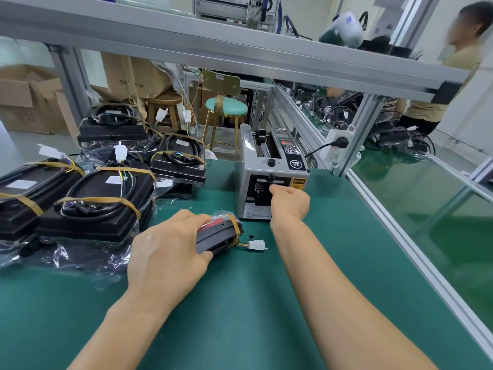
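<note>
Black-and-red unit (221,233), wrapped in clear film with a tan band across its far end, lies on the green worktop (240,303) under the left hand (168,252), which grips it with the fingers spread over the top and the thumb hooked under the near edge. A short bundle of coloured wires leaves the unit on the side away from that hand and ends in a white connector (257,244), which lies on the worktop between the two forearms. The right hand (289,198) is stretched forward, beyond the left one, with its fingers curled at the front mouth of a grey tape dispenser (241,185); whether they pinch anything there cannot be seen. The dispenser stands just beyond the unit. Outward from the left hand sit several bagged black units (93,204) bound with tan bands, stacked close together, well apart from the right hand.
</note>
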`<control>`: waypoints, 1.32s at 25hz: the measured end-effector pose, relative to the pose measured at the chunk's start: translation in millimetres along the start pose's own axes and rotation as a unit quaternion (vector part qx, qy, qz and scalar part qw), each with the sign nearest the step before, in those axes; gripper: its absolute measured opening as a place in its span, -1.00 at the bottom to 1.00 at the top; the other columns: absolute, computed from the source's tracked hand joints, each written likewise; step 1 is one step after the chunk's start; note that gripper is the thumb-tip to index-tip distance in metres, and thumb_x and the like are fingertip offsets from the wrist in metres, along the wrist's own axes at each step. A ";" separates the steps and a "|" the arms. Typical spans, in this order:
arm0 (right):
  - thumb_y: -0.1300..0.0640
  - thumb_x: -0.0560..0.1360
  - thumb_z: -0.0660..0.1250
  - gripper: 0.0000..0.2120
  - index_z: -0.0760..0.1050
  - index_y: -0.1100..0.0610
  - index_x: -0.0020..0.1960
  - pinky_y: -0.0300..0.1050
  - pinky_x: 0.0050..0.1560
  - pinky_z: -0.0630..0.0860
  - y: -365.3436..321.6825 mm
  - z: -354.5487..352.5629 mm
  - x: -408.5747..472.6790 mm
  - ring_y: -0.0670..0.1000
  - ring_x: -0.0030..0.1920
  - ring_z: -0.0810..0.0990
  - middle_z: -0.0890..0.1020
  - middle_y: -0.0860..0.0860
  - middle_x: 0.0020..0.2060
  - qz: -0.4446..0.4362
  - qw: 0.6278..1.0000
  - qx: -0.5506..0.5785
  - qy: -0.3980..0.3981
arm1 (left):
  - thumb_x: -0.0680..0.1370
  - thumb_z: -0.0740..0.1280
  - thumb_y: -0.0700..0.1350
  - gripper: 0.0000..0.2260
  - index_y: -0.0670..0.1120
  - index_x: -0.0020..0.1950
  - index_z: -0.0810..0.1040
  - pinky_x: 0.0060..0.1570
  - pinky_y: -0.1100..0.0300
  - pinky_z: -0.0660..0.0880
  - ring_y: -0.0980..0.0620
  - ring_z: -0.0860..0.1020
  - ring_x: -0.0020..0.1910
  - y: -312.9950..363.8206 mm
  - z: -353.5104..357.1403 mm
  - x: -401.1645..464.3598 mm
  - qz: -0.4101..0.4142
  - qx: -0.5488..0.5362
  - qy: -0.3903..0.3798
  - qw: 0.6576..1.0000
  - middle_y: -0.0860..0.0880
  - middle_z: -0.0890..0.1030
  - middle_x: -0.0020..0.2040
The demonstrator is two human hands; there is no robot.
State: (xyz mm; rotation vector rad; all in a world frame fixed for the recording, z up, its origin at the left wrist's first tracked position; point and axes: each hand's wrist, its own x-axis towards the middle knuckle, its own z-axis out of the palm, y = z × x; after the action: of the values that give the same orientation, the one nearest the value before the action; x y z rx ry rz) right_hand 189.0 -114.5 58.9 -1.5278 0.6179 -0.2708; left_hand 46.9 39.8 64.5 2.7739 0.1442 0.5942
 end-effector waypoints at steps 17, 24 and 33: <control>0.21 0.50 0.37 -0.88 0.65 0.18 -0.18 -0.36 0.01 0.31 19.4 -35.7 -84.8 -0.50 0.04 0.38 0.47 -0.07 0.27 -0.046 0.929 -0.009 -0.366 | 0.34 0.46 0.03 -0.68 0.16 0.08 0.55 -0.27 0.20 0.27 0.04 0.56 -0.09 3.5 2.2 -0.7 -0.036 -0.002 0.001 0.999 0.14 0.56 -0.05; 0.24 0.47 0.37 -0.84 0.65 0.13 -0.25 -0.20 0.22 0.29 26.9 -35.2 -93.7 -0.33 0.21 0.40 0.46 -0.03 0.30 -0.036 0.939 0.019 -0.343 | 0.35 0.47 0.04 -0.64 0.19 0.13 0.54 -0.24 0.22 0.27 0.04 0.57 -0.05 5.3 2.1 -2.4 -0.040 -0.001 0.002 0.999 0.14 0.57 -0.02; 0.24 0.46 0.39 -0.88 0.67 0.28 -0.12 -0.37 0.11 0.31 31.9 -33.3 -90.3 -0.47 0.07 0.41 0.49 -0.01 0.27 -0.040 0.943 0.017 -0.329 | 0.34 0.48 0.02 -0.62 0.19 0.13 0.55 -0.24 0.20 0.28 0.02 0.57 -0.05 7.0 0.6 -2.8 -0.040 -0.007 0.001 0.999 0.14 0.57 -0.03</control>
State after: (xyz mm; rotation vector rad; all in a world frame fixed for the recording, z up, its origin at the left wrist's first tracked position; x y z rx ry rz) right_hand 90.5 -92.8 48.6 -1.4948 0.0196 0.1717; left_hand 44.8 32.5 65.1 2.7386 0.2495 0.5754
